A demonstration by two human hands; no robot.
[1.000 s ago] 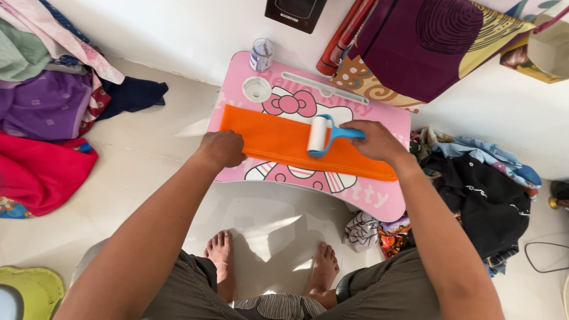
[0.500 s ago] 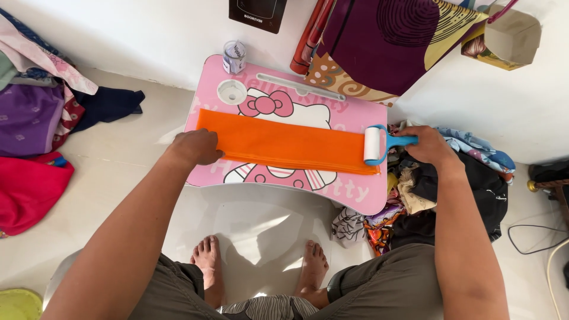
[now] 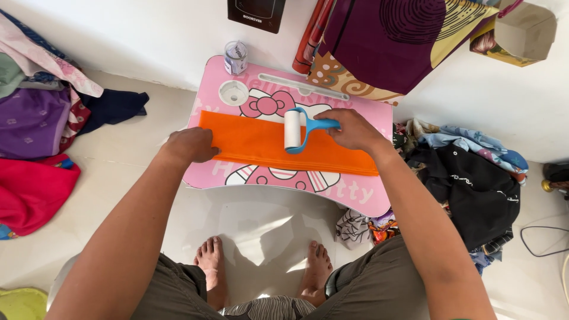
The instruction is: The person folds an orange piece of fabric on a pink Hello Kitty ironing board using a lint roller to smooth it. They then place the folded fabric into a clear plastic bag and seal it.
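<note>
A folded orange cloth (image 3: 261, 145) lies flat across a pink cartoon-printed lap table (image 3: 367, 195). My left hand (image 3: 191, 144) presses down on the cloth's left end with fingers curled. My right hand (image 3: 351, 128) grips the blue handle of a lint roller (image 3: 294, 130), whose white drum rests on the middle of the cloth. My bare feet show on the white floor under the table.
A small clear jar (image 3: 236, 57) and a white round cap (image 3: 233, 93) sit on the table's far left. Piles of clothes lie to the left (image 3: 35, 148) and right (image 3: 474, 178). A maroon patterned bag (image 3: 403, 41) leans on the wall behind.
The lint roller went from the cloth's middle to its right end, then came back left to the middle. My left hand kept holding the cloth's left end.
</note>
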